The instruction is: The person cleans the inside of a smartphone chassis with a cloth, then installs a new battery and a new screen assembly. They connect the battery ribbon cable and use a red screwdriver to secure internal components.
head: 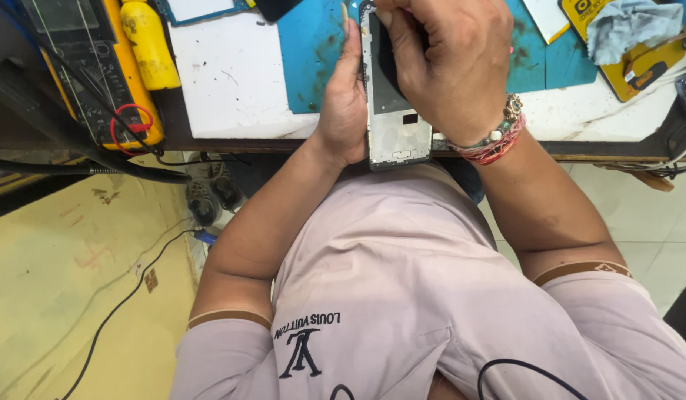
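An opened phone frame with a bare white-grey inner plate is held upright over the front edge of the workbench. My left hand grips its left side from behind, thumb along the edge. My right hand lies over the upper part of the frame with its fingers curled on a dark piece there; what the fingertips pinch is hidden. A beaded bracelet and red threads sit on my right wrist.
A blue work mat and a white sheet lie on the bench. A yellow multimeter with leads sits at the left. A grey cloth lies on a yellow pad at the right. Cables trail on the floor.
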